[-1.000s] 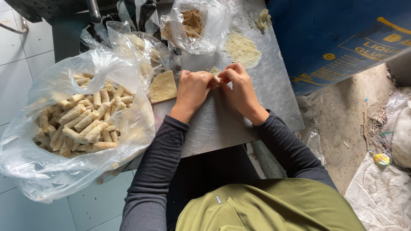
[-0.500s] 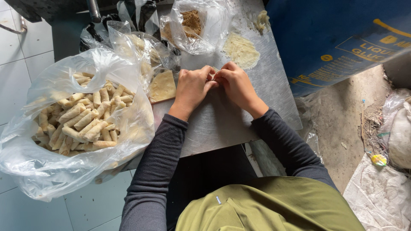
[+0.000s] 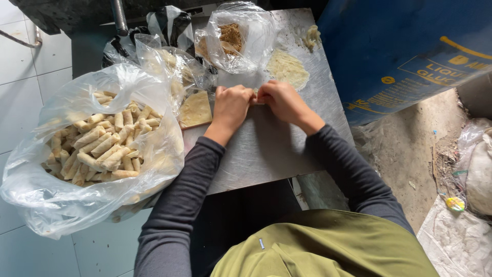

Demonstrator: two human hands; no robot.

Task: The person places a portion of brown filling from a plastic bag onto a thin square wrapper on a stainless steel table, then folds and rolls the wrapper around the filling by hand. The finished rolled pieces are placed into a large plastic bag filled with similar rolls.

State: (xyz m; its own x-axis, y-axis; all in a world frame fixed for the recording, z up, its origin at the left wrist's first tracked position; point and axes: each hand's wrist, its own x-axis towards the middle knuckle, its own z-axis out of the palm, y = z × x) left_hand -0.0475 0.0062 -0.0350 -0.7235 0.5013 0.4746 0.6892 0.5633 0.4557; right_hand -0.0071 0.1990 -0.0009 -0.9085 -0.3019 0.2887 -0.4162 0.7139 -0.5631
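Observation:
My left hand [image 3: 231, 105] and my right hand [image 3: 277, 98] meet side by side on the metal table [image 3: 266, 154], fingers curled down over a pale roll of wrapper [image 3: 255, 96] that is mostly hidden under them. A round thin wrapper [image 3: 287, 67] lies flat just beyond my right hand. A square stack of wrappers [image 3: 194, 109] sits beside my left hand. A large clear bag [image 3: 66, 200] at the left holds several finished pale rolls [image 3: 102, 146].
A clear bag of brown filling [image 3: 230, 36] stands at the table's far edge, with more plastic bags [image 3: 169, 56] to its left. A big blue drum [image 3: 405, 51] stands to the right. White tiled floor lies at left; bare dirt and sacks at right.
Both hands have stayed together on the table, shifting slightly away from me as the fingers work over the roll. Nothing else has moved.

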